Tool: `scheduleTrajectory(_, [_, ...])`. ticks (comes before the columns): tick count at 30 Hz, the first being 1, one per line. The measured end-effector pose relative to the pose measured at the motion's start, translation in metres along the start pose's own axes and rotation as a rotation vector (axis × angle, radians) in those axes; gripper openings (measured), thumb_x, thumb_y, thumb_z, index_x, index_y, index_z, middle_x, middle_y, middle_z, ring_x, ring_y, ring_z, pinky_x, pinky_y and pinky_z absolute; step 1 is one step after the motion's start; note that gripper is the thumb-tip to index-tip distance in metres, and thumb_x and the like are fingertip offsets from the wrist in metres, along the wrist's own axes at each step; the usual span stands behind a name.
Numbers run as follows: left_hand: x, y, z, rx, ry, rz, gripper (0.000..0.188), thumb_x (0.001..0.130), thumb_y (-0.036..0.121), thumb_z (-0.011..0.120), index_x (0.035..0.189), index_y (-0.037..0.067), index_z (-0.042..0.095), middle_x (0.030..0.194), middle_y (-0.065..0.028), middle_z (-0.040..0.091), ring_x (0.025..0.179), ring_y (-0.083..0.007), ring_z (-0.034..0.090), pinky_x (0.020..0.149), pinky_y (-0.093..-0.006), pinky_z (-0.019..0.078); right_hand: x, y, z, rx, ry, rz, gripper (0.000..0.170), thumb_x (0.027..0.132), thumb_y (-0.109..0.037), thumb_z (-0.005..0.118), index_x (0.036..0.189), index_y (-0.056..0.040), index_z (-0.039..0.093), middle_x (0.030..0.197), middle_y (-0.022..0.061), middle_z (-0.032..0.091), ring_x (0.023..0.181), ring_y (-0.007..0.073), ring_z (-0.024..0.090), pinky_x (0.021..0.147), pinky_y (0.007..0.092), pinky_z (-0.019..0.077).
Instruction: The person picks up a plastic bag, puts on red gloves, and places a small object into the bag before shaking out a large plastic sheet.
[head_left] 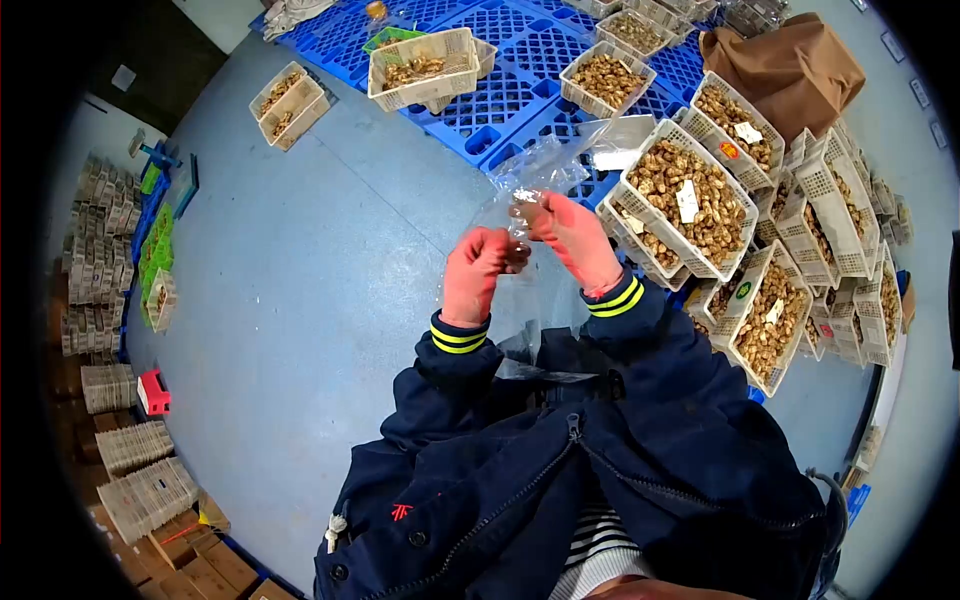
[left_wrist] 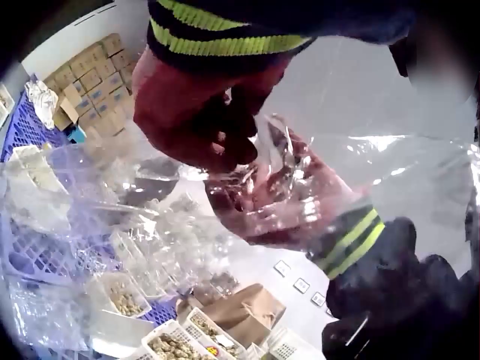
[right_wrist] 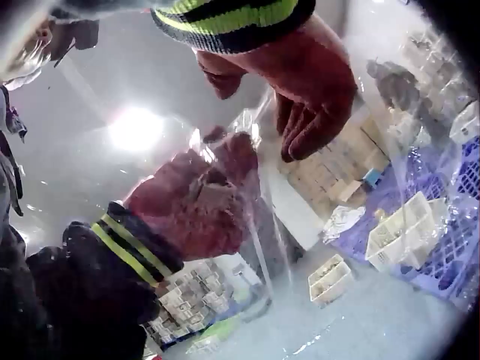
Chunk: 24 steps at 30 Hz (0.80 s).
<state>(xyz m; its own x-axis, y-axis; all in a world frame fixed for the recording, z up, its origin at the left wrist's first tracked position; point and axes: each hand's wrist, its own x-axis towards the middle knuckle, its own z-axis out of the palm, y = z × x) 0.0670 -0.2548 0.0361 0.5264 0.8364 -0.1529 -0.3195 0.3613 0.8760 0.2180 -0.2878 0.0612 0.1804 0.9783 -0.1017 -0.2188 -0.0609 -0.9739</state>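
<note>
Fingers of the left hand (head_left: 473, 272) are curled, and they pinch a piece of transparent plastic (head_left: 545, 165) close to the fingertips. Fingers of the right hand (head_left: 572, 240) are bent at the same plastic; in the right wrist view the thumb stands apart from them, and I cannot tell if they grip it. Both hands are raised in front of the body and are near to each other. The plastic is between them and extends upward, toward the edge of a blue pallet (head_left: 520, 75); the left wrist view shows it spread widely, with the right hand seen through it.

Both dark sleeves (head_left: 425, 390) have yellow stripes at the cuffs. Just to the right of the right hand, a pale crate (head_left: 665, 228) is full of small brown pieces (head_left: 660, 170), with a white card (head_left: 687, 202) lying upon them. Behind it, brown cloth (head_left: 785, 70) covers something. Another pale crate (head_left: 430, 95) stands on the pallet, farther away. At the far left, stacked crates (head_left: 100, 240) are standing near the grey-blue floor (head_left: 300, 250).
</note>
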Motion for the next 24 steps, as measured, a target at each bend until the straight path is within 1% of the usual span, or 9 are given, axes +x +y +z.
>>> scheduleTrajectory(6, [-0.005, 0.006, 0.010, 0.122, -0.067, 0.026, 0.014, 0.076, 0.006, 0.061, 0.084, -0.001, 0.052, 0.073, -0.0032, 0.056, 0.062, -0.0060, 0.047, 0.057, -0.0194, 0.0376, 0.004, 0.001, -0.012, -0.014, 0.060, 0.005, 0.026, 0.085, -0.019, 0.056, 0.102, 0.0004, 0.057, 0.085, 0.0022, 0.059, 0.067, 0.0076, 0.050, 0.061, 0.0205, 0.0404])
scheduleTrajectory(10, [-0.008, 0.006, 0.010, 0.223, -0.071, 0.039, 0.016, 0.075, 0.003, 0.059, 0.087, 0.000, 0.049, 0.077, -0.0024, 0.055, 0.061, -0.0047, 0.045, 0.054, -0.0179, 0.0361, 0.008, 0.012, -0.017, 0.287, 0.040, -0.026, 0.026, 0.083, -0.012, 0.057, 0.104, 0.0020, 0.056, 0.093, 0.0065, 0.061, 0.081, 0.0144, 0.059, 0.070, 0.0237, 0.0452])
scheduleTrajectory(12, [-0.010, 0.008, 0.010, 0.272, -0.094, 0.011, 0.022, 0.076, 0.001, 0.056, 0.097, 0.001, 0.049, 0.081, -0.0036, 0.055, 0.062, -0.0054, 0.046, 0.054, -0.0182, 0.0367, 0.009, 0.007, -0.019, 0.367, 0.134, 0.017, 0.027, 0.081, -0.008, 0.058, 0.106, 0.0019, 0.055, 0.094, 0.0071, 0.061, 0.082, 0.0147, 0.059, 0.070, 0.0235, 0.0449])
scheduleTrajectory(14, [-0.011, 0.009, 0.011, 0.280, -0.100, -0.029, 0.036, 0.077, -0.002, 0.053, 0.112, -0.001, 0.046, 0.092, -0.0063, 0.056, 0.078, -0.0087, 0.050, 0.065, -0.0197, 0.0404, 0.009, 0.005, -0.022, 0.354, 0.211, 0.023, 0.030, 0.079, -0.006, 0.060, 0.107, 0.0020, 0.054, 0.091, 0.0080, 0.061, 0.078, 0.0148, 0.059, 0.068, 0.0236, 0.0453])
scheduleTrajectory(15, [-0.010, 0.009, 0.007, 0.329, -0.134, -0.080, 0.044, 0.079, 0.001, 0.051, 0.121, 0.001, 0.042, 0.098, -0.0072, 0.055, 0.081, -0.0096, 0.050, 0.068, -0.0200, 0.0403, 0.008, 0.002, -0.023, 0.289, 0.230, 0.028, 0.031, 0.078, -0.006, 0.060, 0.107, 0.0025, 0.054, 0.087, 0.0077, 0.061, 0.075, 0.0141, 0.059, 0.065, 0.0232, 0.0451])
scheduleTrajectory(18, [-0.010, 0.011, 0.003, 0.276, -0.181, -0.179, 0.042, 0.082, 0.005, 0.051, 0.123, 0.001, 0.042, 0.102, -0.0083, 0.054, 0.081, -0.0101, 0.050, 0.071, -0.0205, 0.0401, 0.009, -0.001, -0.027, 0.164, 0.264, -0.027, 0.032, 0.076, -0.008, 0.064, 0.105, 0.0027, 0.056, 0.077, 0.0060, 0.061, 0.064, 0.0107, 0.056, 0.057, 0.0216, 0.0428])
scheduleTrajectory(20, [-0.004, -0.004, -0.011, 0.322, -0.130, -0.009, 0.038, 0.086, 0.013, 0.051, 0.122, 0.001, 0.044, 0.106, -0.0087, 0.055, 0.088, -0.0127, 0.051, 0.075, -0.0229, 0.0404, 0.011, -0.007, -0.034, -0.004, 0.396, -0.088, 0.030, 0.076, -0.009, 0.064, 0.104, 0.0016, 0.056, 0.072, 0.0029, 0.059, 0.061, 0.0086, 0.052, 0.055, 0.0203, 0.0406])
scheduleTrajectory(22, [-0.006, 0.003, -0.024, 0.356, -0.041, 0.019, 0.037, 0.088, 0.018, 0.050, 0.120, 0.001, 0.045, 0.108, -0.0087, 0.055, 0.094, -0.0142, 0.052, 0.077, -0.0243, 0.0405, 0.020, -0.012, -0.054, 0.130, 0.475, -0.173, 0.028, 0.078, -0.011, 0.063, 0.102, 0.0015, 0.057, 0.075, 0.0013, 0.058, 0.063, 0.0091, 0.052, 0.056, 0.0207, 0.0410])
scheduleTrajectory(24, [-0.010, 0.002, -0.039, 0.369, 0.038, 0.015, 0.038, 0.089, 0.029, 0.050, 0.114, 0.000, 0.051, 0.103, -0.0081, 0.058, 0.091, -0.0153, 0.055, 0.077, -0.0270, 0.0428, 0.026, -0.027, -0.066, 0.516, 0.494, -0.274, 0.025, 0.083, -0.015, 0.058, 0.103, 0.0004, 0.055, 0.078, 0.0023, 0.056, 0.065, 0.0083, 0.050, 0.057, 0.0208, 0.0405])
